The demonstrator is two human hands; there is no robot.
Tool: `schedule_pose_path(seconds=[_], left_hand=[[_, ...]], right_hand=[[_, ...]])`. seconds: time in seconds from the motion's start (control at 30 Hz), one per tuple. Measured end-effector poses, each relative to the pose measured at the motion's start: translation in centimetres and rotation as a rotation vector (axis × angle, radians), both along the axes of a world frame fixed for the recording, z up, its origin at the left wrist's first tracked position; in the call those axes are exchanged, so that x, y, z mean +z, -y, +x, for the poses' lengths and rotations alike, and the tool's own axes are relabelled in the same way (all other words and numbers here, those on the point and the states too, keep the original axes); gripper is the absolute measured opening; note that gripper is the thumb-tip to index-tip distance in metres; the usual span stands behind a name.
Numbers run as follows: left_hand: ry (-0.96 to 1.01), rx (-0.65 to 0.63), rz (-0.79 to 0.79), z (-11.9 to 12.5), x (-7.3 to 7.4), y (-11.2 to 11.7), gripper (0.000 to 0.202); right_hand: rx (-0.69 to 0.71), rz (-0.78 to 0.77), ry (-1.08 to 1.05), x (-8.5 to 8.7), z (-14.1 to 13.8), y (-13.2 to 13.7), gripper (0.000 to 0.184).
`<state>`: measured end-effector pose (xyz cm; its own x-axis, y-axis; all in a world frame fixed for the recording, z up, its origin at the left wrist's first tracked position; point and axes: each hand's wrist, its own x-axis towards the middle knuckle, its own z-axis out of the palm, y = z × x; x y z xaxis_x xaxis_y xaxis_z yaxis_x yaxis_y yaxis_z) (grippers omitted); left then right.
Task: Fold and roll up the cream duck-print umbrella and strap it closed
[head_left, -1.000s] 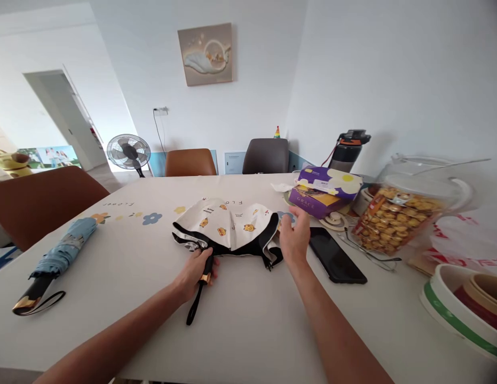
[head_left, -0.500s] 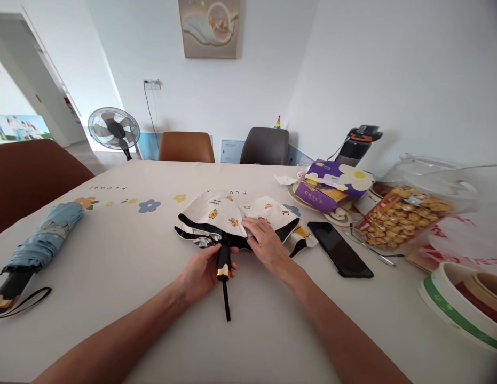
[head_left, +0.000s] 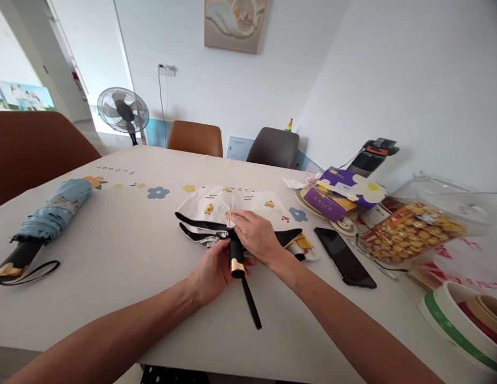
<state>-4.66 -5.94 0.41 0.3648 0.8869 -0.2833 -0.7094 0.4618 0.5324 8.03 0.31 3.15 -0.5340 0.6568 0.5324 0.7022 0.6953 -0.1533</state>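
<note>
A white folding umbrella (head_left: pixel 210 208) with small yellow prints and black lining lies loosely collapsed in the middle of the table (head_left: pixel 124 234). My left hand (head_left: pixel 212 272) is closed around its black, gold-ringed handle (head_left: pixel 235 261), and a black wrist strap (head_left: pixel 251 304) trails toward me. My right hand (head_left: pixel 254 237) rests on the canopy just above the handle, fingers pinching a fold of the white fabric.
A folded blue umbrella (head_left: pixel 48 218) lies at the left edge. To the right are a black phone (head_left: pixel 344 256), a purple box (head_left: pixel 340 192), a clear snack jar (head_left: pixel 416 224), a dark bottle (head_left: pixel 370 154) and stacked bowls (head_left: pixel 464 314). Chairs (head_left: pixel 196 140) and a fan (head_left: pixel 123 112) stand beyond.
My right hand came back from the right side of the canopy onto the fabric above the handle and gathered it. The handle has turned so the strap points toward the lower right.
</note>
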Motion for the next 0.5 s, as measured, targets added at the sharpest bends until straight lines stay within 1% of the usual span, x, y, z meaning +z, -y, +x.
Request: schedule_pose_path(seconds=[0.07,0.17,0.2,0.27,0.37,0.4,0.43,0.47,0.5], left_hand=[[-0.019,-0.004,-0.056,0.1,-0.3,-0.1,0.03],[-0.088,0.07,-0.121,-0.1,-0.2,-0.4,0.036],[-0.1,0.089,-0.144,-0.3,0.0,-0.5,0.038],[-0.088,0.099,-0.169,-0.7,0.3,-0.7,0.042],[-0.037,0.063,-0.123,-0.9,0.3,-0.9,0.046],[-0.034,0.048,-0.113,-0.9,0.2,-0.9,0.047],[-0.042,0.031,-0.118,-0.8,0.1,-0.9,0.048],[-0.059,0.012,-0.135,-0.6,-0.1,-0.9,0.048],[-0.079,-0.009,-0.154,-0.5,-0.2,-0.8,0.046]], right_hand=[[0.01,0.009,0.05,-0.7,0.8,0.1,0.034],[-0.043,0.012,0.0,-1.1,2.2,0.3,0.033],[-0.045,0.019,-0.007,-0.9,2.5,0.5,0.033],[-0.045,0.054,-0.041,0.1,2.7,0.6,0.03],[-0.125,0.108,-0.232,2.0,2.7,0.7,0.026],[-0.154,0.123,-0.289,2.4,2.7,0.7,0.024],[-0.166,0.137,-0.31,2.6,2.7,0.7,0.023],[-0.153,0.144,-0.287,2.4,2.8,0.7,0.023],[-0.109,0.149,-0.215,2.0,3.0,0.7,0.024]])
